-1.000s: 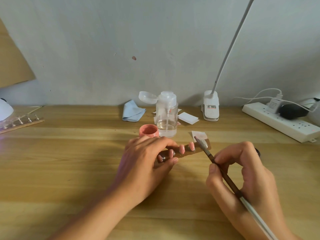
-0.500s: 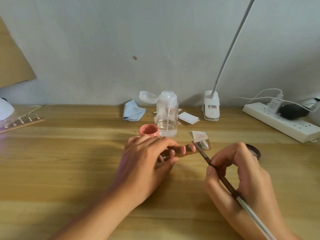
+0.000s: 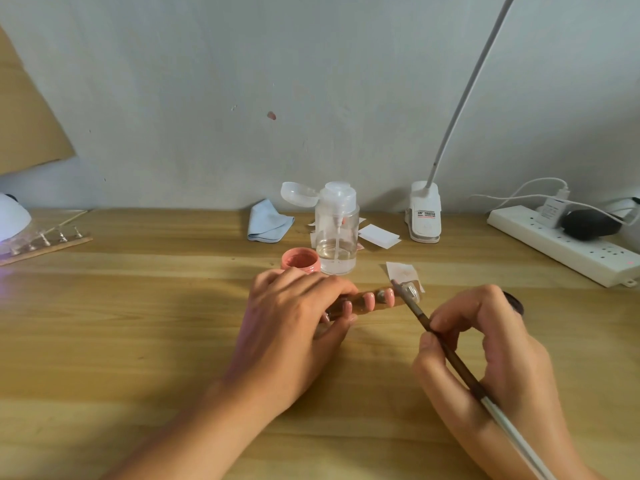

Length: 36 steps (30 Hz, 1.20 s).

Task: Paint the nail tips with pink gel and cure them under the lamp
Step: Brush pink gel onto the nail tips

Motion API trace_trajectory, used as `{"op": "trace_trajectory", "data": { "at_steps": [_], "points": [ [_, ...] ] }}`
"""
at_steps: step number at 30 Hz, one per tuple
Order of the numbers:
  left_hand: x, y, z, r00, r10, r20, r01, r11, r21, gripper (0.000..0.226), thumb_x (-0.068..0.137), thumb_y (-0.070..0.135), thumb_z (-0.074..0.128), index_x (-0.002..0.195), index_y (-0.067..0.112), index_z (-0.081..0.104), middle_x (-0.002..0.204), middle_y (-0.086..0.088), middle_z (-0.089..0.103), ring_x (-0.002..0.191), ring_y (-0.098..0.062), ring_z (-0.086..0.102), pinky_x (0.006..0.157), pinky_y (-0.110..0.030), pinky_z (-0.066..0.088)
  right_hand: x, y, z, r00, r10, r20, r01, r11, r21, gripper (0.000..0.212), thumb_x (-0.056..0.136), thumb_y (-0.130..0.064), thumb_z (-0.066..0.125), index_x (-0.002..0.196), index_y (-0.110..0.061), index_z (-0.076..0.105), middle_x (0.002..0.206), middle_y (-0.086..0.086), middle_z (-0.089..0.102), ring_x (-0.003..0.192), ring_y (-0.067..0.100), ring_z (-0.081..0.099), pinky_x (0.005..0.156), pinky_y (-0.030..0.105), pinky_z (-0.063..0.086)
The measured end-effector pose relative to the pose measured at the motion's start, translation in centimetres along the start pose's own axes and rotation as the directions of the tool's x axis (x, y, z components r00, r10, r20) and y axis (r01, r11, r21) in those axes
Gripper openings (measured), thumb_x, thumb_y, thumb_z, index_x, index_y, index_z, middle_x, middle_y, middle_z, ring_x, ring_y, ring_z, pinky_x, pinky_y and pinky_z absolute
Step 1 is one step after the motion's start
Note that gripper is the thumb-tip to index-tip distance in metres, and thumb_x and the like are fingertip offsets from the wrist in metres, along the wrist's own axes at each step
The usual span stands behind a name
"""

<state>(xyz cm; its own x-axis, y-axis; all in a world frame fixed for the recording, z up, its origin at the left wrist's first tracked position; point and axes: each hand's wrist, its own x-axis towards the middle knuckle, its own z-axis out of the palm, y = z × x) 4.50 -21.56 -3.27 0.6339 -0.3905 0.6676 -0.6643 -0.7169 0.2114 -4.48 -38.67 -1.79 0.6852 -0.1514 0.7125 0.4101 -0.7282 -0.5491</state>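
My left hand (image 3: 294, 327) presses down on a wooden strip (image 3: 375, 303) that carries several nail tips. Three of the tips (image 3: 369, 301) are pink; the one at the right end (image 3: 412, 292) looks clear. My right hand (image 3: 491, 358) holds a thin brush (image 3: 446, 344) like a pen, and its bristle end sits between the last pink tip and the clear one. An open pink gel pot (image 3: 300, 260) stands just behind my left hand. At the far left edge sits the white curing lamp (image 3: 12, 216), with purple light on the table beside it.
A clear pump bottle (image 3: 336, 233) with its lid flipped open stands behind the pot. A blue cloth (image 3: 268, 221), white paper wipes (image 3: 377, 235), a clip desk lamp (image 3: 425, 216), a power strip (image 3: 568, 251) and a second tip strip (image 3: 45, 242) line the back. A dark lid (image 3: 516, 303) peeks from behind my right hand.
The brush tip moved left from the clear end tip toward the last pink tip, and has shifted slightly back right. My right hand moved slightly left, uncovering the dark lid. My left hand stayed put.
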Motion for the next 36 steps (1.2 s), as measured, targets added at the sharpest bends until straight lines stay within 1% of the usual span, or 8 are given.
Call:
{"op": "trace_trajectory", "data": {
  "at_steps": [3, 9, 14, 21, 25, 28, 33, 36],
  "points": [
    [-0.06, -0.02, 0.04, 1.0, 0.0, -0.005, 0.0, 1.0, 0.002, 0.014, 0.083, 0.032, 0.072, 0.096, 0.036, 0.068, 0.091, 0.023, 0.067, 0.089, -0.006, 0.058, 0.086, -0.038, 0.041, -0.08, -0.1, -0.04, 1.0, -0.003, -0.012, 0.003, 1.0, 0.007, 0.01, 0.072, -0.033, 0.05, 0.08, -0.03, 0.046, 0.081, -0.008, 0.055, 0.082, 0.014, 0.058, 0.076, 0.029, 0.041],
    [-0.04, 0.01, -0.02, 1.0, 0.016, -0.005, -0.016, 1.0, 0.006, 0.012, 0.085, 0.034, 0.069, 0.097, 0.037, 0.068, 0.09, 0.021, 0.067, 0.089, -0.007, 0.057, 0.086, -0.037, 0.041, -0.08, 0.09, 0.1, 0.999, -0.005, 0.048, 0.008, 0.998, -0.06, 0.013, 0.07, -0.021, 0.06, 0.078, -0.023, 0.05, 0.066, -0.008, 0.057, 0.083, 0.008, 0.051, 0.073, 0.03, 0.041],
    [-0.01, 0.0, 0.0, 1.0, 0.009, -0.002, -0.009, 1.0, 0.014, 0.013, 0.084, 0.034, 0.071, 0.096, 0.037, 0.068, 0.089, 0.022, 0.066, 0.087, -0.006, 0.057, 0.087, -0.037, 0.04, 0.04, -0.08, -0.02, 1.0, -0.002, -0.005, 0.002, 1.0, -0.004, 0.01, 0.071, -0.032, 0.05, 0.079, -0.027, 0.047, 0.08, -0.005, 0.055, 0.08, 0.011, 0.055, 0.077, 0.031, 0.042],
    [0.0, 0.09, 0.04, 1.0, 0.014, -0.024, -0.014, 1.0, 0.01, 0.014, 0.082, 0.033, 0.07, 0.095, 0.036, 0.068, 0.088, 0.021, 0.067, 0.086, -0.007, 0.057, 0.086, -0.036, 0.04, 0.03, -0.09, 0.03, 1.0, -0.012, 0.004, 0.012, 1.0, -0.015, 0.011, 0.073, -0.034, 0.051, 0.079, -0.024, 0.049, 0.082, -0.008, 0.057, 0.081, 0.009, 0.056, 0.076, 0.036, 0.045],
    [-0.02, 0.02, 0.12, 1.0, 0.01, -0.018, -0.01, 1.0, 0.013, 0.016, 0.081, 0.033, 0.073, 0.095, 0.037, 0.068, 0.087, 0.022, 0.067, 0.087, -0.006, 0.058, 0.088, -0.034, 0.039, -0.09, -0.09, 0.12, 1.0, 0.001, 0.014, -0.001, 1.0, -0.028, 0.014, 0.073, -0.035, 0.052, 0.075, -0.021, 0.051, 0.085, -0.011, 0.059, 0.082, 0.002, 0.055, 0.079, 0.028, 0.04],
    [-0.04, -0.02, 0.14, 1.0, 0.009, -0.015, -0.009, 1.0, 0.013, 0.019, 0.08, 0.032, 0.075, 0.096, 0.037, 0.068, 0.09, 0.022, 0.067, 0.089, -0.006, 0.058, 0.088, -0.033, 0.038, -0.1, -0.08, 0.19, 0.999, 0.032, 0.018, -0.032, 0.999, -0.034, 0.016, 0.072, -0.038, 0.051, 0.074, -0.022, 0.052, 0.085, -0.012, 0.06, 0.085, 0.002, 0.053, 0.078, 0.022, 0.038],
    [-0.01, -0.01, 0.08, 1.0, 0.016, -0.008, -0.015, 1.0, 0.008, 0.016, 0.082, 0.033, 0.073, 0.097, 0.037, 0.067, 0.091, 0.021, 0.067, 0.09, -0.007, 0.058, 0.088, -0.034, 0.038, 0.06, -0.05, 0.29, 0.999, 0.002, 0.037, 0.0, 0.998, -0.063, 0.018, 0.073, -0.036, 0.05, 0.074, -0.019, 0.053, 0.084, -0.01, 0.059, 0.079, 0.0, 0.053, 0.078, 0.024, 0.04],
    [0.01, 0.01, 0.06, 1.0, 0.017, -0.006, -0.017, 1.0, 0.008, 0.017, 0.082, 0.033, 0.074, 0.097, 0.036, 0.067, 0.092, 0.022, 0.068, 0.09, -0.007, 0.058, 0.089, -0.033, 0.038, 0.07, -0.03, 0.2, 0.999, 0.009, 0.031, -0.007, 0.999, -0.054, 0.017, 0.073, -0.036, 0.051, 0.074, -0.019, 0.052, 0.076, -0.008, 0.059, 0.079, 0.001, 0.053, 0.077, 0.024, 0.04]
  ]
}}
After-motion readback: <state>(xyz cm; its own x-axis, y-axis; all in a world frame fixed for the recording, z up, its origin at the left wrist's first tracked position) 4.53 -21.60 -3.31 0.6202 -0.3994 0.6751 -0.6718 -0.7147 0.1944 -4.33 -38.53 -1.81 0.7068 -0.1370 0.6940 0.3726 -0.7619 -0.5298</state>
